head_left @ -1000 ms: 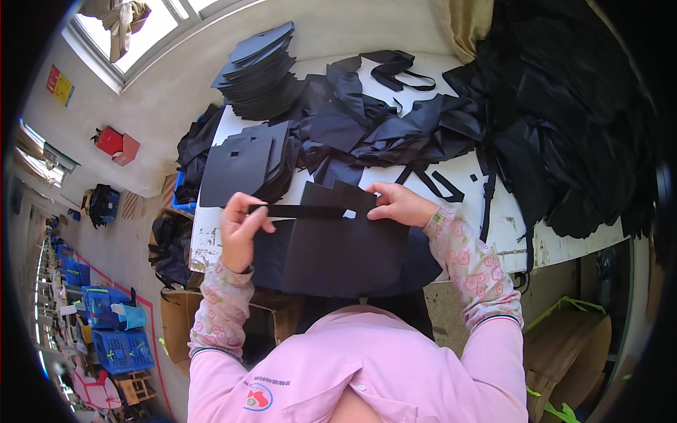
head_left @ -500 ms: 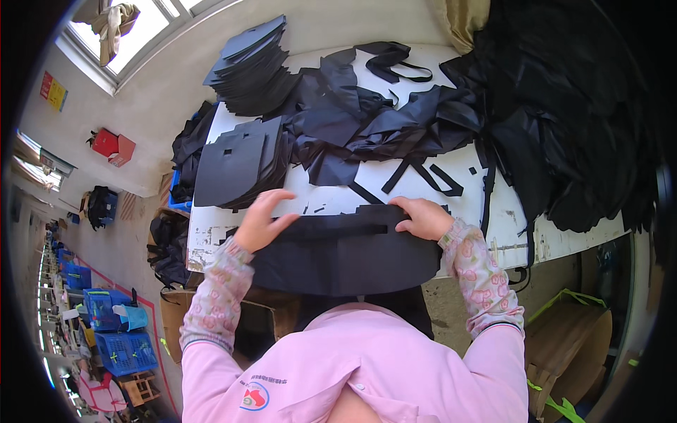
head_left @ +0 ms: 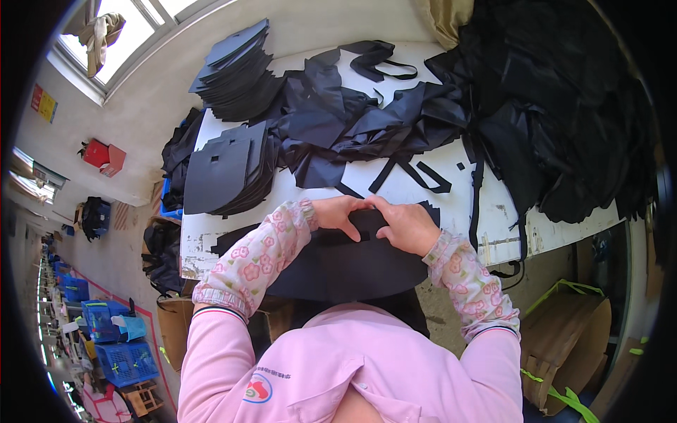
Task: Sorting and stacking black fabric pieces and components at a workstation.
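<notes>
Both hands pinch one black fabric piece [head_left: 352, 261] at the near table edge: left hand [head_left: 337, 213] closed on its top fold, right hand [head_left: 407, 227] closed on the same fold just beside it, fingertips touching. Fabric piece lies flat on the white table [head_left: 451, 201], its lower part hanging over the near edge toward the pink jacket [head_left: 352, 374].

Left to right: blue plastic crates [head_left: 116, 345] on the floor far left, one with a pale blue package in it. Dark bag [head_left: 92, 215] by the wall. Yellow and red sign [head_left: 44, 104], rectangular, high on the left wall. Red box-like case [head_left: 102, 154] fixed on the wall below it. Cloth [head_left: 102, 32] hanging at the window. Brown cardboard box [head_left: 173, 324] under the table's left corner. Stack of flat black panels [head_left: 222, 173] on the table's left part, top one with a small square hole. Second fanned stack [head_left: 236, 70] at the far left corner. Loose black straps [head_left: 416, 173] mid-table. Big heap of black fabric [head_left: 557, 113] covers the right side and spills off the right edge. Cardboard [head_left: 571, 338] with green straps on the floor at right.

Bare white strip of table shows left of the hands and between straps and heap; near edge is chipped and stained.
</notes>
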The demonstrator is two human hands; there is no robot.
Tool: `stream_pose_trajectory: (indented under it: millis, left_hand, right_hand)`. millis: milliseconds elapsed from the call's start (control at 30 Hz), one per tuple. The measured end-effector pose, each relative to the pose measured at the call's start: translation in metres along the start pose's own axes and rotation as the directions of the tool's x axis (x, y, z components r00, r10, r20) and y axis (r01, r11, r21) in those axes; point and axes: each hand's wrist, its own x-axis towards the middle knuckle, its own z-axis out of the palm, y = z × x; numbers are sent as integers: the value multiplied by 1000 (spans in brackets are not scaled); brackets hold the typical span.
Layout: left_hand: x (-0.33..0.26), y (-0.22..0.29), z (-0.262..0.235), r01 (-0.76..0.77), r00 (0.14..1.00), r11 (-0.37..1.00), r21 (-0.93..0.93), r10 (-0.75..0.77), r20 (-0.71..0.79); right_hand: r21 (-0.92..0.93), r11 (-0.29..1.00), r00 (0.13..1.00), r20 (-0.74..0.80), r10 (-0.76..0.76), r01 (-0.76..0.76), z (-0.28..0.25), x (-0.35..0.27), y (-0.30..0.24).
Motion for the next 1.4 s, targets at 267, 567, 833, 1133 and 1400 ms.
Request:
stream_pose_trajectory:
  millis: [267,567,833,1133,1400]
  left_hand:
    - [-5,-8,2,-53,996,992,-116,45,-71]
    - [-27,8,99,59,907,573,818,311,-284]
    - [-17,-30,119,45,920,589,807,290,-263]
    - [-49,-1,59,-98,457,881,464,454,-765]
    - [-63,67,-43,-200,154,867,456,488,-859]
  right_hand:
    - [-89,990,976,-177,-125,111,15,0,3]
    - [-193,981,963,-266,-47,-6,29,9,53]
    - [235,905,624,-661,416,-354,-8,133,137]
    - [397,839,747,-665,-18,373,-105,154,0]
    - [553,498,744,-491,-453,668,-170,100,-139]
